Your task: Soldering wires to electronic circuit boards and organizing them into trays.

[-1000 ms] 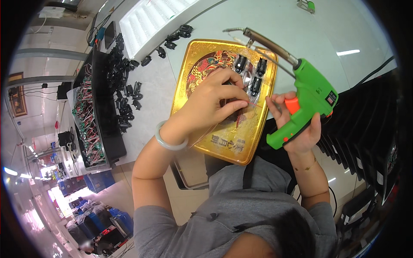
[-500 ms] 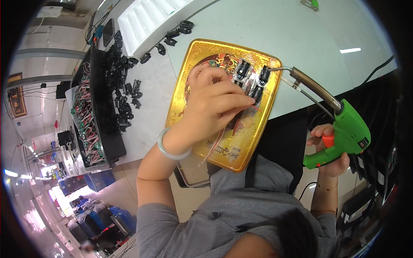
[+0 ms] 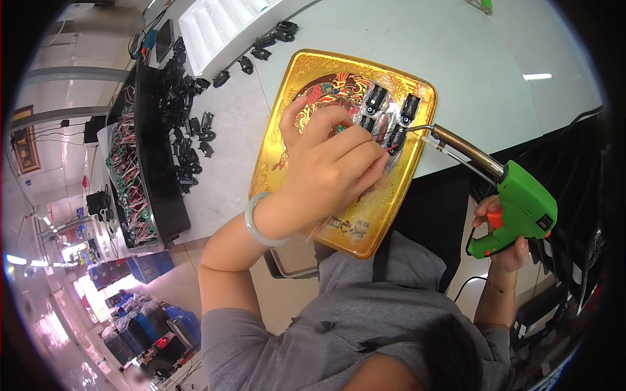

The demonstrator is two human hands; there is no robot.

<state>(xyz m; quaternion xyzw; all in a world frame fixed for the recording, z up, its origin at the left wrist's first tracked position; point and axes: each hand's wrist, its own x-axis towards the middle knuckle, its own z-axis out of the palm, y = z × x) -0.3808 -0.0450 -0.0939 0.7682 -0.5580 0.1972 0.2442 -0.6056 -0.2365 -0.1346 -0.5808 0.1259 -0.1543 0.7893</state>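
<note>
Head view, single frame. I see my left hand (image 3: 329,159) lying over the gold-coloured rectangular metal tray (image 3: 274,156) with a red ornamental pattern, which sits on the pale grey worktop (image 3: 469,58). The left fingers are curled narrow and pinched near a cluster of small black plastic connector parts (image 3: 390,117) at the upper right of the tray. I cannot tell exactly what the fingertips grip; a thin wire seems to run between them. A pale translucent bangle (image 3: 255,225) sits on the left wrist.

My right hand (image 3: 505,244) is closed around the handle of the green pistol-shaped soldering gun with an orange trigger (image 3: 518,212), one finger resting at the trigger. The gun is off the tray's right edge, over the dark edge of the table. Its brown metal barrel (image 3: 466,151) slants up and left, and the thin tip reaches the black connector parts, just beside the left fingertips. Whether the tip touches a part I cannot tell.

Left of the tray, many more loose black parts (image 3: 189,124) lie scattered on the worktop and on a dark board (image 3: 153,169). A white ribbed tray (image 3: 215,26) lies at the far edge. Below the tray my grey shirt (image 3: 352,326) fills the lower frame.
</note>
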